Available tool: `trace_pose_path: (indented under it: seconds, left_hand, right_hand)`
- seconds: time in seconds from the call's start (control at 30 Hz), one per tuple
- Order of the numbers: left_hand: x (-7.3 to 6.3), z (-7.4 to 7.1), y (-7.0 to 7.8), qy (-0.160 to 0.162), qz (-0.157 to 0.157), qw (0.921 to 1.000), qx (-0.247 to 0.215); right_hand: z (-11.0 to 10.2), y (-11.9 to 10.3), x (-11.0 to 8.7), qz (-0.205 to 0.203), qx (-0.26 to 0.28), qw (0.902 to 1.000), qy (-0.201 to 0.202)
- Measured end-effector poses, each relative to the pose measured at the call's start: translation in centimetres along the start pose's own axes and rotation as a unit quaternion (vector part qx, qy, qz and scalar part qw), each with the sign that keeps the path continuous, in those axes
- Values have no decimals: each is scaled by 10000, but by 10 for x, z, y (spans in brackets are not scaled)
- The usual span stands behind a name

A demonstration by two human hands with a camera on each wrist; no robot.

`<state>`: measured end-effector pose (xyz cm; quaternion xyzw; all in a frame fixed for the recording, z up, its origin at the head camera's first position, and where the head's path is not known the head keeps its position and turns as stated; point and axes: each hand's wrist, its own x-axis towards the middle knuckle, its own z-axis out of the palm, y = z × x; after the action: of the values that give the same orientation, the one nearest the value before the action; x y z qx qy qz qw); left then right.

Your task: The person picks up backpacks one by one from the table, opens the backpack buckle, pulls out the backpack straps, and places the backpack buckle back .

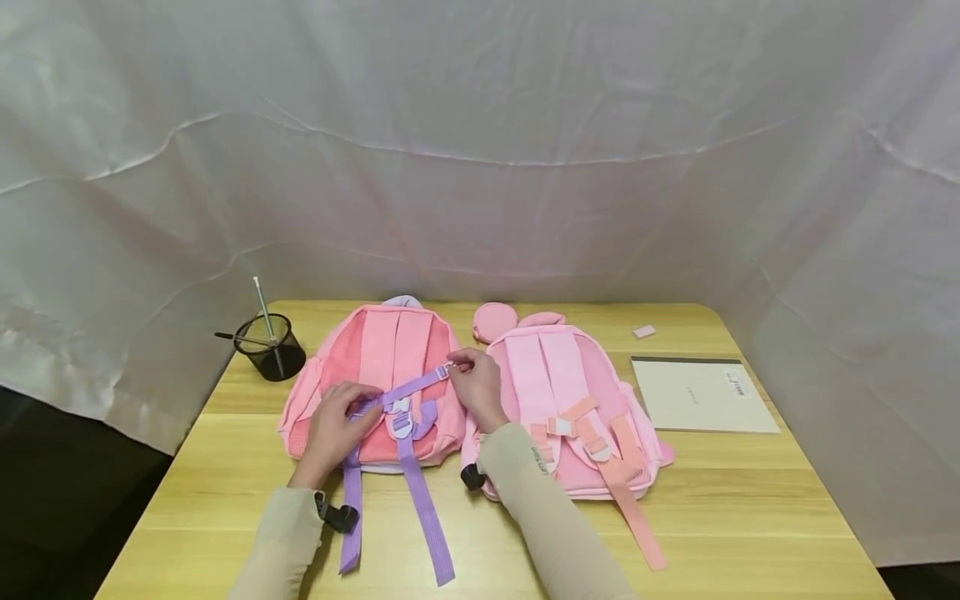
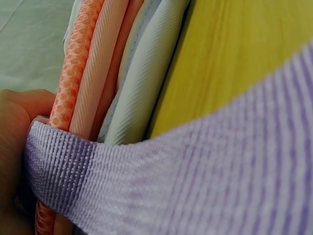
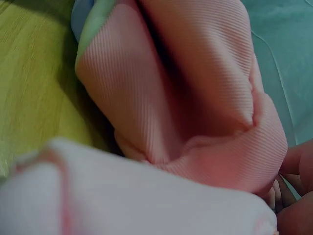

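A coral-pink backpack [image 1: 341,350] lies back side up on the table, its two padded shoulder straps running down the middle. A purple chest strap [image 1: 414,387] is stretched across its lower half. My right hand [image 1: 480,385] pinches the right end of this strap, at a small buckle [image 1: 443,372]. At the strap's other end, my left hand [image 1: 337,425] holds the purple webbing between thumb and fingers. White and purple buckles [image 1: 402,423] lie just below. In the left wrist view, purple webbing [image 2: 171,181] passes close to the camera and partly hides the hand.
A light-pink backpack [image 1: 525,375] with salmon straps lies right beside it, under my right forearm. A black mesh pen cup [image 1: 279,362] holding pens stands at the left. On the right are a notebook [image 1: 701,404] and a small eraser-like block [image 1: 643,332].
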<state>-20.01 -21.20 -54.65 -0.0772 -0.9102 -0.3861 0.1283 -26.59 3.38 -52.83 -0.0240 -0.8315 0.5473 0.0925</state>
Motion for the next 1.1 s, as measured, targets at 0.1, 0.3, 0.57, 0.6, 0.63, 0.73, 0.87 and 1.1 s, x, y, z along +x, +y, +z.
trace_pose_path:
  seconds: [0.1,0.3,0.57,0.6,0.63,0.73,0.87,1.1]
  left_hand:
    - [0,0,0,7,9,10000,3]
    - [0,0,0,40,3,10000,-26]
    - [-1,0,1,87,-64,9999,-40]
    - [-1,0,1,89,-74,9999,-47]
    - [-2,0,2,88,-88,9999,-69]
    - [-1,1,3,129,-72,9998,-127]
    - [-1,1,6,294,100,9994,-169]
    - [3,5,35,715,1021,9921,-113]
  right_hand:
    - [0,1,0,-8,-50,10000,28]
    - [0,1,0,-10,-33,10000,69]
    - [0,0,-1,26,-61,9999,101]
    - [0,-1,-1,37,-58,9999,83]
    - [-1,-1,-1,50,-60,9999,70]
    - [-4,-3,-2,115,1,9999,-3]
    - [-11,-9,-4,209,155,9996,-134]
    - [-39,-35,-11,-107,471,9983,-323]
